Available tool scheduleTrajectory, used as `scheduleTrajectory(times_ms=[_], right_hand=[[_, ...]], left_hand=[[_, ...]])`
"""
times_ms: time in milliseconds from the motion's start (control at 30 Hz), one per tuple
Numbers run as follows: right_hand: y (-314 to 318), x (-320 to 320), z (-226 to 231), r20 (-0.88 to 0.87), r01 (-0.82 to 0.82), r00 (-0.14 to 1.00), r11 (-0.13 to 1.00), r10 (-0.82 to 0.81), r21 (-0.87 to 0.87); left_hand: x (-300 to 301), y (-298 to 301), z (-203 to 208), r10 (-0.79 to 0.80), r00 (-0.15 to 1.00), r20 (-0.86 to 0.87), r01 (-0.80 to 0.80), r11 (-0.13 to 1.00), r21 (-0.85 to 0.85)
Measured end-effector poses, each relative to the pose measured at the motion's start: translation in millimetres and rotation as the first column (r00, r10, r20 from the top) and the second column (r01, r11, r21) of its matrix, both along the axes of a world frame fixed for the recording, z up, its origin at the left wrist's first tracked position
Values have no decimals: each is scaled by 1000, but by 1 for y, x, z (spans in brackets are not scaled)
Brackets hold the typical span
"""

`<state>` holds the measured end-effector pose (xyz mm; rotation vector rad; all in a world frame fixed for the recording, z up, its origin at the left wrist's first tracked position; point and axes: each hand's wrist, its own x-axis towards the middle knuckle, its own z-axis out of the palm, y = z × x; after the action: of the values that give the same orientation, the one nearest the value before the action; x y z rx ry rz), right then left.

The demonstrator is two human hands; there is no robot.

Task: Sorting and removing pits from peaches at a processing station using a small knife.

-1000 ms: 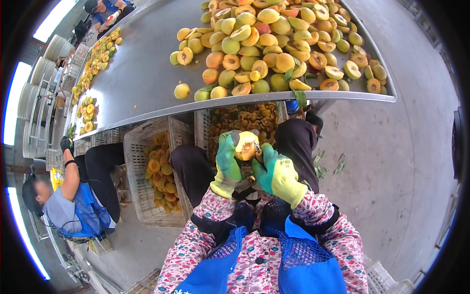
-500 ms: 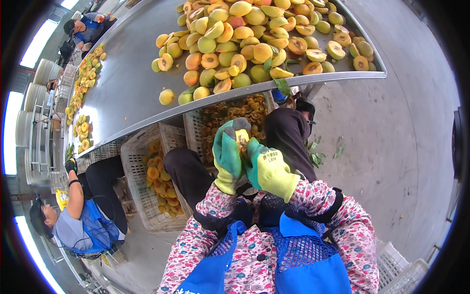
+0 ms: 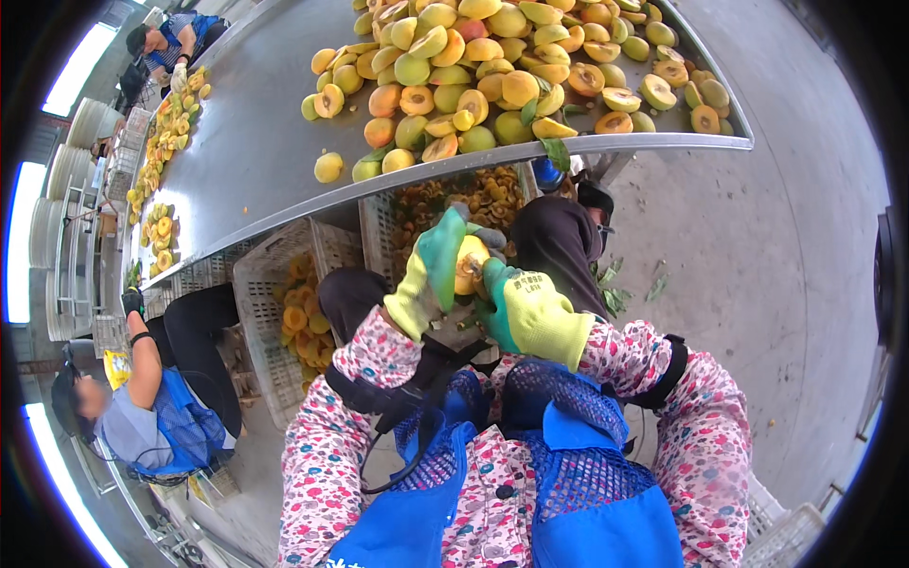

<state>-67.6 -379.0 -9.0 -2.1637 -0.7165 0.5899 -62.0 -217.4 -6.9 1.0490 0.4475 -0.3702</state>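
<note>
In a green and yellow work glove, my left hand [image 3: 431, 270] is closed around a yellow peach half [image 3: 468, 262], its cut face and brown centre turned towards me. My right hand [image 3: 538, 310], gloved alike, is closed with its fingertips against the middle of that cut face. Whatever those right fingers hold, if anything, is hidden by the glove. Both hands are above my lap, in front of the metal table [image 3: 246, 151]. On the table lies a big heap of peaches [image 3: 464, 85], many cut in half with brown centres showing.
Below the table edge stand white crates, one with peach pieces [image 3: 305, 322] and another with darker cut pieces [image 3: 464, 194]. One co-worker [image 3: 156, 407] sits at the left, another [image 3: 170, 47] at the far left. Leaves [image 3: 614, 293] lie on the floor at right.
The peach half has turned so more of its cut face shows. My hands have shifted slightly, and my left elbow has swung outwards. The far co-worker's hands have reached the fruit.
</note>
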Motion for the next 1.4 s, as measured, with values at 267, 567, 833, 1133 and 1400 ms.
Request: scheduleTrajectory(times_ms=[267, 567, 833, 1133, 1400], right_hand=[[2, 15, 26, -766, 184, 621, 919, 166, 348], [-5, 25, 39, -771, 246, 594, 861, 229, 445], [-10, 28, 47, -761, 19, 566, 918, 318, 397], [31, -5, 20, -838, 541, 222, 652, 499, 532], [39, 39, -31, -818, 435, 571, 820, 70, 373]], left_hand=[[-11, -13, -9, 175, 962, 208, -216, 958, 191], [-10, -19, 8, 224, 877, 425, -239, 971, -18], [-9, 9, 20, -259, 939, 226, 198, 945, 259], [-40, 22, -45, 505, 803, 318, -516, 855, -53], [-49, 82, 3, 249, 636, 730, -743, 452, 493]])
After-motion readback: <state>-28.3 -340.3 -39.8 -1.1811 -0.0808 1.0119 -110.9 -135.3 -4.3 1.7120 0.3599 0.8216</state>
